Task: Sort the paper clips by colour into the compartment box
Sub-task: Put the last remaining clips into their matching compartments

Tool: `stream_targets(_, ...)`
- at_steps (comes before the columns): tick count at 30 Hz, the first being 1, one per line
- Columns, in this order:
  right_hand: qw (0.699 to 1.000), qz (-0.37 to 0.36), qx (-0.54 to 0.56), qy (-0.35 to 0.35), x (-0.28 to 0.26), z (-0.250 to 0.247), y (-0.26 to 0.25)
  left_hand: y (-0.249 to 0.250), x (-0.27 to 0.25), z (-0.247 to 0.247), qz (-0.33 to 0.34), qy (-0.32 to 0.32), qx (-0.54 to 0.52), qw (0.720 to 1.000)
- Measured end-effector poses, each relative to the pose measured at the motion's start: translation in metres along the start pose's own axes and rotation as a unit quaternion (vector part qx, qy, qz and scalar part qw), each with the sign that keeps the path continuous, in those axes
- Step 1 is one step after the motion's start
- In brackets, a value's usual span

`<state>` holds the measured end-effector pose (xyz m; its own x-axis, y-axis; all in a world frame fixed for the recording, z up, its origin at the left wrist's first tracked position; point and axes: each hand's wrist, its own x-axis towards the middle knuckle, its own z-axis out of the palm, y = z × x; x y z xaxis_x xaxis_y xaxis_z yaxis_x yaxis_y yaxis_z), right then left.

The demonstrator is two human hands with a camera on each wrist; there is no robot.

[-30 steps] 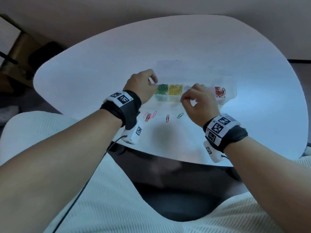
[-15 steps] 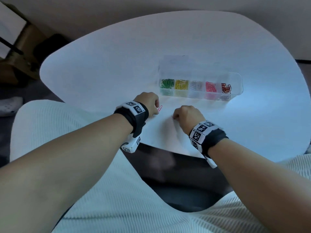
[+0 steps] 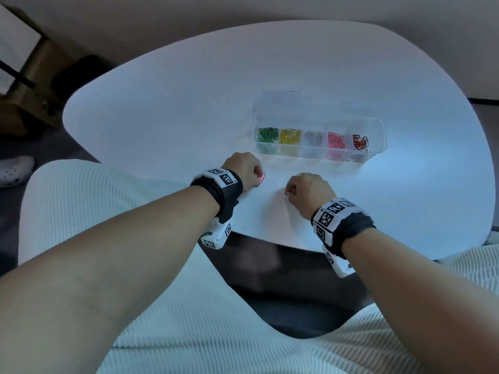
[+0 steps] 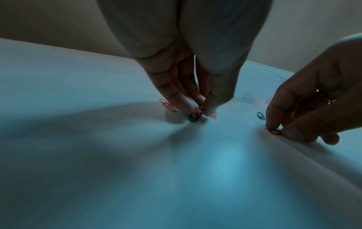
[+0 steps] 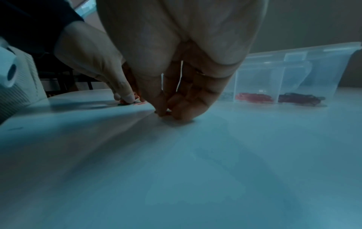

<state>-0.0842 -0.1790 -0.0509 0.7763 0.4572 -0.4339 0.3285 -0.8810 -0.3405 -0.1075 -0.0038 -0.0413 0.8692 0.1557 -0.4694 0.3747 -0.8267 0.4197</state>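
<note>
Near the compartment box point(image 3: 378, 147), both hands' fingers point(image 4: 209, 106) pinch loose paper clips point(image 4: 197, 114) on the table point(image 3: 189, 103).

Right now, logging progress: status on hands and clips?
Left hand pinching pink clip. Right hand pinching red clip. Compartment box open, unobstructed.

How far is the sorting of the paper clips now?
Mostly done: the compartment box holds green clips, yellow clips, white clips, pink clips and red clips, each in its own compartment. In hand: the left hand pinches at a small cluster of clips; the right hand pinches a red clip. Left: a pink clip and a green clip on the table.
</note>
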Motion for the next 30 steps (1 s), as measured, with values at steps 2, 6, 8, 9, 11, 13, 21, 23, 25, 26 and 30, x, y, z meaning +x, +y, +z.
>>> stream_targets(2,0.999,-0.026,-0.028,0.009,0.0,0.001,0.003,0.001,0.0,0.002,-0.001,0.007,-0.013,1.0)
stream_targets(6,0.996,-0.018,-0.083,-0.01,-0.001,-0.002,0.005,0.004,0.0,0.0,-0.008,0.005,-0.047,0.999)
stream_targets(8,0.996,-0.007,-0.088,-0.015,0.0,-0.003,0.004,0.005,0.0,-0.002,-0.011,0.004,-0.062,0.998)
stream_targets(9,0.996,-0.003,-0.085,-0.019,0.0,-0.003,0.004,0.006,0.0,-0.003,-0.01,0.007,-0.068,0.998)
stream_targets(11,0.995,0.005,-0.088,-0.034,0.0,-0.003,0.001,0.006,-0.001,-0.005,-0.006,0.012,-0.079,0.997)
stream_targets(13,0.994,0.011,-0.1,-0.049,0.001,-0.003,-0.002,0.007,-0.002,-0.005,0.002,0.015,-0.087,0.996)
stream_targets(21,0.978,-0.009,-0.195,-0.077,-0.001,-0.008,-0.012,0.021,-0.007,-0.009,0.02,0.035,-0.165,0.985)
stream_targets(23,0.981,-0.023,-0.182,-0.069,-0.005,-0.011,-0.011,0.028,-0.009,-0.011,0.034,0.03,-0.187,0.981)
stream_targets(25,0.989,-0.022,-0.131,-0.061,-0.01,-0.017,-0.002,0.038,-0.011,-0.014,0.053,0.028,-0.217,0.974)
stream_targets(26,0.995,-0.009,-0.081,-0.051,-0.01,-0.021,0.005,0.044,-0.011,-0.017,0.064,0.031,-0.233,0.97)
stream_targets(30,0.971,0.072,0.2,0.11,-0.005,-0.055,0.045,0.076,-0.002,-0.026,0.098,0.048,-0.268,0.957)
